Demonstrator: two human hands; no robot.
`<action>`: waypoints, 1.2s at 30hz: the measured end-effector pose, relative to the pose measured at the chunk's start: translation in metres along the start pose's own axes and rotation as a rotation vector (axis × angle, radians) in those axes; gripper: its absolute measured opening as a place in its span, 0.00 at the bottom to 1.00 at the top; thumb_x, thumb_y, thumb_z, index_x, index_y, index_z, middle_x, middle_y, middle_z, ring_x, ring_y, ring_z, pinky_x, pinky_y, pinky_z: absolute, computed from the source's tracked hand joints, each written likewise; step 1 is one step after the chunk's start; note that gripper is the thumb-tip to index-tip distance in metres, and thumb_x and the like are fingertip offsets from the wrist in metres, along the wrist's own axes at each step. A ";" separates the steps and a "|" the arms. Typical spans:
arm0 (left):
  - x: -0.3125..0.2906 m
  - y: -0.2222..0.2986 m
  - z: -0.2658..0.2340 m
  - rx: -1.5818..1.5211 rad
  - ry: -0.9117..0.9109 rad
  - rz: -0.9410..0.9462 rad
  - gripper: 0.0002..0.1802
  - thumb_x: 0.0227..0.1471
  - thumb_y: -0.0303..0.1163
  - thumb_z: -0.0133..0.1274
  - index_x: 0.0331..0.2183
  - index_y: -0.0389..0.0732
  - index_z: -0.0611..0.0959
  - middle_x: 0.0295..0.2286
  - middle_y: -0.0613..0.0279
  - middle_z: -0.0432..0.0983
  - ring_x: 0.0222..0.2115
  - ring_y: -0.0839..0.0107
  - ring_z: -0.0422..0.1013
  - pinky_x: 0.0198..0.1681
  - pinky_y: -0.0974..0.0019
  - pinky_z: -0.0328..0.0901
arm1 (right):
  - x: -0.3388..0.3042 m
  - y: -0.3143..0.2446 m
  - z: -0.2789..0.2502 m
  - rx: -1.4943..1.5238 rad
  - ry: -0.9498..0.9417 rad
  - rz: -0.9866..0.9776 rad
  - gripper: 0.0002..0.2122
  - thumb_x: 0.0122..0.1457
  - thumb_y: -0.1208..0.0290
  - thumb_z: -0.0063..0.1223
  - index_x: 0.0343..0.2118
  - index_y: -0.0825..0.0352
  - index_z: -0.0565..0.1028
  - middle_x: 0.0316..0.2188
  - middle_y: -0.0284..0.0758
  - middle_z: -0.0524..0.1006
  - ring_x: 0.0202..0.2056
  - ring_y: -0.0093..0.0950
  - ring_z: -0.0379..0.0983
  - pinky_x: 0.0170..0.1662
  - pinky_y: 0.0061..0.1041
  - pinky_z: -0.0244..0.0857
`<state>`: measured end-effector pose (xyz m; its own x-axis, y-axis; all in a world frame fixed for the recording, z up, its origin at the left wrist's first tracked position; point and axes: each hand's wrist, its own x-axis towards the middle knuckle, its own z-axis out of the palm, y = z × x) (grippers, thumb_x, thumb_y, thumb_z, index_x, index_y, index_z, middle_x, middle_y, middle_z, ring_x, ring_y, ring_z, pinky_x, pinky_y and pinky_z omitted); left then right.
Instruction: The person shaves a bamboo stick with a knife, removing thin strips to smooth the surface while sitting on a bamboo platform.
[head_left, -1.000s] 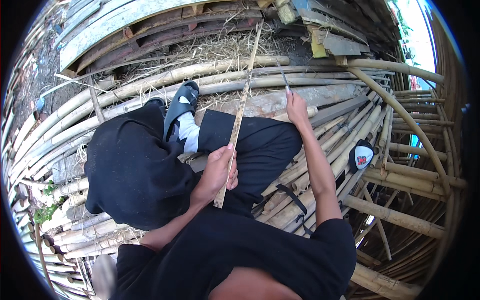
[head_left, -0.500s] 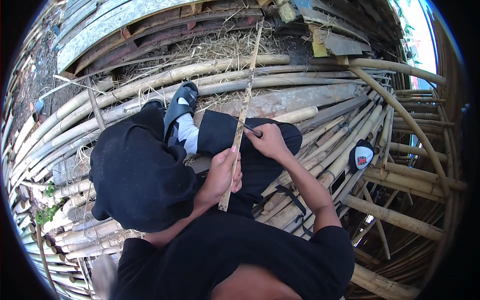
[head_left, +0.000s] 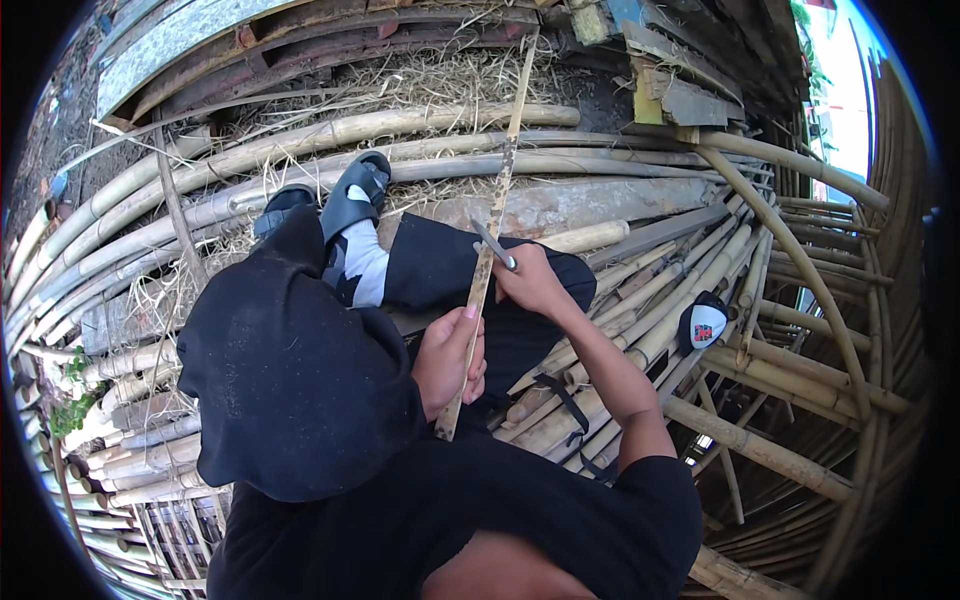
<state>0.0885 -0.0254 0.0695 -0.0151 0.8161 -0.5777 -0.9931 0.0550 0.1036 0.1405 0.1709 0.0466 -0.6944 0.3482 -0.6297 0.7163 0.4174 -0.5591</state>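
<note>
A long, flat bamboo strip (head_left: pixel 502 180) with dark blotches runs from near my chest out toward the far stacked wood. My left hand (head_left: pixel 450 362) is closed round its lower part, just above the near end. In my right hand (head_left: pixel 528 280) is a knife (head_left: pixel 490 242), its short grey blade tilted up and left against or just over the strip, above my left hand's grip. Most of the knife's handle is hidden by the fingers. Below the strip lies my bent leg in black trousers (head_left: pixel 430 262).
Bamboo poles (head_left: pixel 340 150) lie all around, with wooden planks (head_left: pixel 180 60) stacked at the far left. A black and white cap (head_left: pixel 704 322) rests on poles to the right, near a bamboo frame (head_left: pixel 760 445). A black strap (head_left: pixel 572 405) lies nearer my right arm.
The knife blade has turned to show its broad side and points more upward. My right hand has shifted slightly; the left hand keeps its hold. The whole view has moved a little.
</note>
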 end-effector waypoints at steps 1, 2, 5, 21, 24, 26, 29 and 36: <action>0.000 -0.001 0.000 -0.005 -0.005 0.010 0.19 0.63 0.47 0.36 0.30 0.41 0.65 0.08 0.65 0.56 0.03 0.75 0.53 0.06 0.71 0.54 | 0.002 0.001 0.001 -0.005 -0.007 0.003 0.18 0.55 0.63 0.52 0.16 0.73 0.73 0.12 0.46 0.71 0.17 0.44 0.71 0.24 0.35 0.64; 0.000 -0.002 -0.001 -0.009 -0.010 0.022 0.19 0.63 0.47 0.36 0.30 0.41 0.65 0.08 0.65 0.56 0.03 0.75 0.53 0.05 0.70 0.54 | 0.005 0.003 0.002 -0.139 0.012 -0.056 0.17 0.54 0.64 0.52 0.16 0.73 0.73 0.12 0.47 0.70 0.18 0.46 0.70 0.24 0.36 0.63; 0.000 -0.001 0.001 0.034 0.020 -0.005 0.18 0.65 0.45 0.32 0.30 0.41 0.65 0.08 0.66 0.56 0.02 0.75 0.52 0.06 0.71 0.54 | 0.006 0.000 -0.002 -0.284 0.038 -0.103 0.16 0.53 0.63 0.53 0.17 0.72 0.74 0.13 0.49 0.69 0.20 0.49 0.69 0.25 0.37 0.63; -0.003 0.004 0.000 -0.018 0.015 -0.035 0.20 0.63 0.48 0.36 0.29 0.41 0.64 0.09 0.66 0.56 0.03 0.76 0.52 0.06 0.72 0.54 | 0.049 0.028 -0.006 -0.280 0.203 0.045 0.17 0.50 0.66 0.49 0.15 0.78 0.71 0.13 0.54 0.69 0.20 0.50 0.71 0.30 0.42 0.63; -0.005 0.005 0.004 0.006 0.011 -0.056 0.20 0.64 0.48 0.35 0.29 0.41 0.64 0.09 0.66 0.56 0.03 0.76 0.52 0.07 0.72 0.55 | 0.095 0.087 -0.026 -0.231 0.300 0.132 0.17 0.49 0.64 0.50 0.17 0.77 0.72 0.11 0.49 0.68 0.17 0.39 0.71 0.27 0.39 0.62; -0.004 0.004 0.002 0.052 0.013 -0.032 0.20 0.64 0.47 0.35 0.29 0.41 0.64 0.09 0.67 0.56 0.03 0.76 0.52 0.06 0.72 0.55 | 0.120 0.107 -0.039 -0.254 0.346 0.122 0.18 0.49 0.62 0.51 0.17 0.78 0.73 0.11 0.49 0.68 0.17 0.38 0.71 0.28 0.40 0.63; -0.005 0.011 0.005 0.014 0.007 -0.015 0.19 0.65 0.46 0.31 0.30 0.42 0.64 0.08 0.67 0.55 0.02 0.76 0.52 0.06 0.73 0.53 | 0.132 0.102 -0.042 -0.289 0.345 0.172 0.19 0.50 0.62 0.51 0.17 0.78 0.72 0.12 0.49 0.69 0.17 0.38 0.70 0.28 0.38 0.63; -0.004 0.009 0.001 0.013 0.010 -0.025 0.19 0.64 0.46 0.34 0.30 0.41 0.65 0.08 0.67 0.56 0.02 0.76 0.53 0.06 0.73 0.54 | 0.027 -0.005 -0.020 -0.242 -0.053 0.039 0.16 0.50 0.66 0.50 0.20 0.79 0.73 0.17 0.57 0.71 0.26 0.52 0.72 0.33 0.43 0.65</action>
<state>0.0799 -0.0272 0.0732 0.0082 0.8083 -0.5887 -0.9916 0.0824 0.0993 0.1165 0.1948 0.0427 -0.6573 0.3261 -0.6794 0.7011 0.5953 -0.3926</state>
